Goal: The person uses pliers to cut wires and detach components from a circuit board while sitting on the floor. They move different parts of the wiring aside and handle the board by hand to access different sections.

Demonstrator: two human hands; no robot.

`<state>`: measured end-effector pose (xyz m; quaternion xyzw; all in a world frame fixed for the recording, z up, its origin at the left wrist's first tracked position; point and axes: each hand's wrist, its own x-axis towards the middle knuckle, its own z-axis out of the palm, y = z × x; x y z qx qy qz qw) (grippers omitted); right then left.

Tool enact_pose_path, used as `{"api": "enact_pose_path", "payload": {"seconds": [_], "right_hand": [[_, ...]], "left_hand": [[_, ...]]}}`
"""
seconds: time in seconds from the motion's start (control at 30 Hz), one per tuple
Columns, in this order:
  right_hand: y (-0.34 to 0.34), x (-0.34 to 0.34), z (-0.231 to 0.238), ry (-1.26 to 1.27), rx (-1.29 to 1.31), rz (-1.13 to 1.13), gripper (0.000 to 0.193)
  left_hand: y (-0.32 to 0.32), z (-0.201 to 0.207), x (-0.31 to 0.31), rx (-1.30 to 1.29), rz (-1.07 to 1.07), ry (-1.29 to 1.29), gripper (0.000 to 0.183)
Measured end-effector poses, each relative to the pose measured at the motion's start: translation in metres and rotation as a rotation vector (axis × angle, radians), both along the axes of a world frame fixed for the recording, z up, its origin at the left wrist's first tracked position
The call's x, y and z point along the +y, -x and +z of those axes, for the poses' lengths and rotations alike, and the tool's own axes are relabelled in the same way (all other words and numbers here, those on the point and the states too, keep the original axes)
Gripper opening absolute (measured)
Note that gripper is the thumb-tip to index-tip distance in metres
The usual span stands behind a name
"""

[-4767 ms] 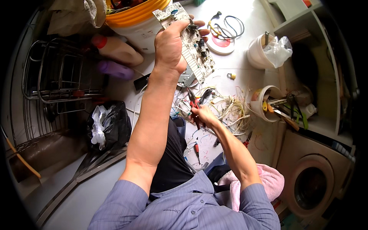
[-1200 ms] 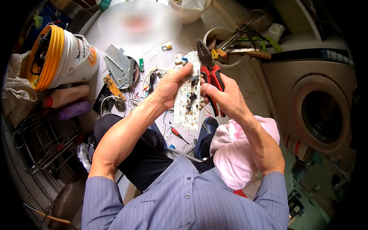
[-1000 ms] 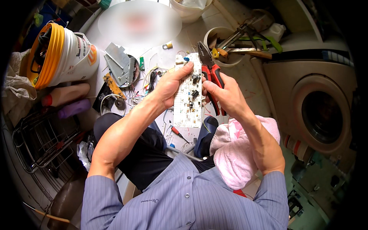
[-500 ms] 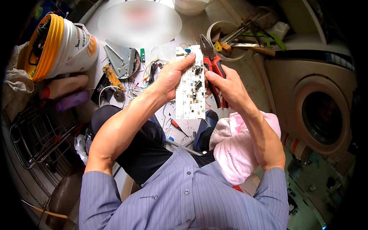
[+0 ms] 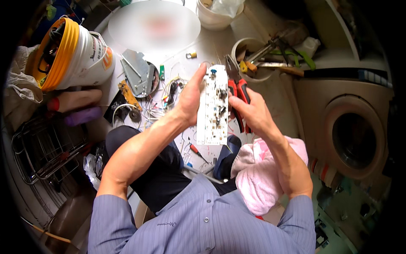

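Note:
A long white circuit board (image 5: 207, 127) stands upright in front of me, its face toward me, with a blue part near the top and several dark cylindrical components down its right half. My left hand (image 5: 191, 99) holds it at the left edge. The thumb points up beside the upper corner, and the other fingers are hidden behind the board. Closed in my right hand (image 5: 252, 109) is a pair of pliers (image 5: 242, 92) with red and black handles, jaws pointing up beside the board's right edge. The right thumb lies close to that edge; whether it touches is unclear.
On the floor below lie a red-handled screwdriver (image 5: 194, 149), tangled wires (image 5: 148, 103) and a grey metal plate (image 5: 137, 70). A tool bucket (image 5: 240, 47) stands beyond the pliers. A white bucket (image 5: 86, 53) is at left, a washing machine (image 5: 315, 95) at right. A pink towel (image 5: 264, 178) covers my right knee.
My left thumb has lifted off the board's face to its upper left edge. The board sits slightly lower in view, and the surroundings have shifted down too. The pliers remain in my right hand.

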<state>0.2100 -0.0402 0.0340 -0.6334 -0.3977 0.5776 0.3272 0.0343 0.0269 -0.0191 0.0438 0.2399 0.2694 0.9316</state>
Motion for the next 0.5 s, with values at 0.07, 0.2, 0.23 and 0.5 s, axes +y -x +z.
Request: {"api": "enact_pose_path", "payload": {"seconds": [0.07, 0.2, 0.23, 0.5], "right_hand": [[0.001, -0.001, 0.004, -0.008, -0.015, -0.002, 0.025], [-0.005, -0.001, 0.003, 0.000, -0.081, 0.048, 0.022], [-0.004, -0.001, 0.003, -0.021, -0.103, 0.052, 0.022], [-0.006, -0.003, 0.001, -0.036, -0.101, 0.056, 0.019]], "left_hand": [[0.000, 0.002, -0.001, -0.013, 0.029, -0.001, 0.066], [0.003, 0.002, 0.000, -0.104, 0.032, -0.056, 0.062], [0.003, 0.001, 0.000, -0.080, 0.031, -0.077, 0.061], [0.007, -0.009, -0.004, -0.014, -0.046, -0.116, 0.044]]}}
